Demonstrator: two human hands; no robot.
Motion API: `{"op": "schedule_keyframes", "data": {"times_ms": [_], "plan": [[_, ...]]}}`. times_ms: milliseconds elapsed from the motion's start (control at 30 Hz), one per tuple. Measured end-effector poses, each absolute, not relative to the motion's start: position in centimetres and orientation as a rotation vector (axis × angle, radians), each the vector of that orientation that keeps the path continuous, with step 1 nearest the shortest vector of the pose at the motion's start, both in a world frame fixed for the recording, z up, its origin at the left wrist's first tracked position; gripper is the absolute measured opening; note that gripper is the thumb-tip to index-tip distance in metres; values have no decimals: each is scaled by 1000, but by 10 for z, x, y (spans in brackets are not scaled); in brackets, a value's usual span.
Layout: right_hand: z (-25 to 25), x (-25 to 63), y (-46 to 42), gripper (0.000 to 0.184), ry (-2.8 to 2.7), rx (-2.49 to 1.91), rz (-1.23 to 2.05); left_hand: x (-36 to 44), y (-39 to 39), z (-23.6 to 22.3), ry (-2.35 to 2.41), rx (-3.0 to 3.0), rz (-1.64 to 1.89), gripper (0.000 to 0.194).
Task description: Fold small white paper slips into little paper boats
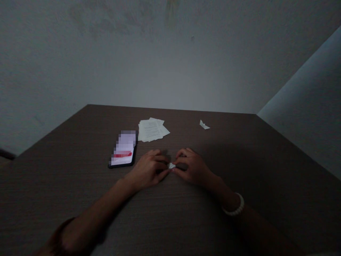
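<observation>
Between my fingertips, just above the table, is a small folded piece of white paper (171, 165). My left hand (151, 168) pinches its left side between thumb and fingers. From the other side, my right hand (194, 166) grips it the same way, with thumb and index finger near its right edge. Most of the paper is covered by my fingers, so its folded shape is hard to make out. A white folded paper boat (204, 125) sits farther back on the right.
A loose stack of printed paper sheets (151, 130) lies beyond my left hand. Left of that hand is a phone (124, 148) with its screen lit. The dark wooden table (170, 220) meets a grey wall (170, 64) at the back. The light is dim.
</observation>
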State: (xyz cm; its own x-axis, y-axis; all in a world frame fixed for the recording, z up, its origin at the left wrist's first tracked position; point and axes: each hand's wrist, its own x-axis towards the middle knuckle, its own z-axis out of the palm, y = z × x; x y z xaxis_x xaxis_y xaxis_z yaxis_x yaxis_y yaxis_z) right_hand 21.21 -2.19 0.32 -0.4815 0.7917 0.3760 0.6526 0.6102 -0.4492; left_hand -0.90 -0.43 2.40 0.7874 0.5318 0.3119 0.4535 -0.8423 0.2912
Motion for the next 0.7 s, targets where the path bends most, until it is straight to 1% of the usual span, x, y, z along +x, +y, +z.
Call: {"op": "schedule_keyframes", "data": {"times_ms": [133,267,333,433,700], "plan": [[8,213,-23,16,-2354,-1107,255,-9,-4,22,758,2874,551,23],[9,211,-22,14,-2361,-1103,226,-8,-3,21,772,2876,555,21],[6,209,-20,13,-2301,-1132,243,-8,-3,21,766,2858,557,20],[1,205,-17,6,-2155,-1199,309,-7,-5,24,737,2823,579,21],[1,198,-14,7,-2027,-1327,346,-6,-7,27,713,2895,567,23]]}}
